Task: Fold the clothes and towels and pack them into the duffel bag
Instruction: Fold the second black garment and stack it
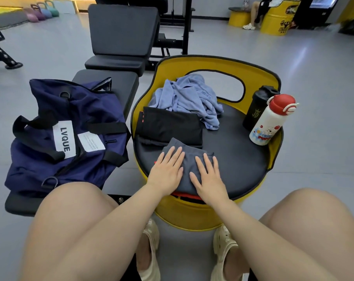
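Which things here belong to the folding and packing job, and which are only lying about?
For the job: navy duffel bag; dark grey folded cloth under left hand and right hand; black folded garment; crumpled light blue towel.

Lying about: black shaker bottle; white bottle with red cap; pastel kettlebells.

On the round seat [239,159], both hands, left [168,169] and right [209,179], lie flat on a folded cloth [187,159], with folded shorts [170,126] behind it, a crumpled towel [188,98] farther back, two bottles [267,118] at the right, and the duffel bag [66,134] on the desk [119,86] to the left.
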`<state>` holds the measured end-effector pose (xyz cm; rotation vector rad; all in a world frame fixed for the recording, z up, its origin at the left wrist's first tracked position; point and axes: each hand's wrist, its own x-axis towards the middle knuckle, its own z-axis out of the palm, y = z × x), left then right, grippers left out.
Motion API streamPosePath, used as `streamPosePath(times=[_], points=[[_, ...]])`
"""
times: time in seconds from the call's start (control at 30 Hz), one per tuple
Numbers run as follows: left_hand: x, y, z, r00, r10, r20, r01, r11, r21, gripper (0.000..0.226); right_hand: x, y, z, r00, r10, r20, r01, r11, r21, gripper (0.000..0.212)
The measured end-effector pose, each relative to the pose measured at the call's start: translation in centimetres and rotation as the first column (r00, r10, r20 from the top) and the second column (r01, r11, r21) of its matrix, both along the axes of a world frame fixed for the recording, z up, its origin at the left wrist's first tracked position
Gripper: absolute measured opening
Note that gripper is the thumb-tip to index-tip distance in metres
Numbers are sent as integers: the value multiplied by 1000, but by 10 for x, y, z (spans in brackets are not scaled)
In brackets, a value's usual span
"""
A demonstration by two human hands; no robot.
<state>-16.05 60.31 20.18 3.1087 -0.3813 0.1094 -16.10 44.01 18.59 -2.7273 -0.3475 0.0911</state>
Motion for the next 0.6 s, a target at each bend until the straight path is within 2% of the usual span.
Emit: streamPosePath(times=[0.1, 0.17, 0.27, 0.37, 0.47, 0.6], points=[[0, 13, -8, 997, 74, -18, -74, 997, -3, 68, 15, 11, 0, 996, 84, 13, -82, 989, -125, 69], [5, 20, -12, 996, 91, -17, -92, 995, -24, 81, 27, 17, 0, 991, 125, 49, -111, 968, -224, 83], [18, 24, -15, 993, 120, -13, -120, 992, -46, 82, 44, 22, -1, 979, 172, 109, -131, 942, -308, 94], [33, 29, -12, 992, 128, 10, -128, 992, 12, 77, 57, 30, -3, 978, 163, 129, -122, 953, -278, 91], [48, 38, -9, 991, 133, 9, -133, 988, 81, 60, 71, 41, -6, 985, 137, 101, -109, 964, -242, 86], [66, 47, -12, 986, 168, -5, -167, 981, 100, 58, 88, 52, -11, 984, 120, 134, -91, 973, -211, 79]])
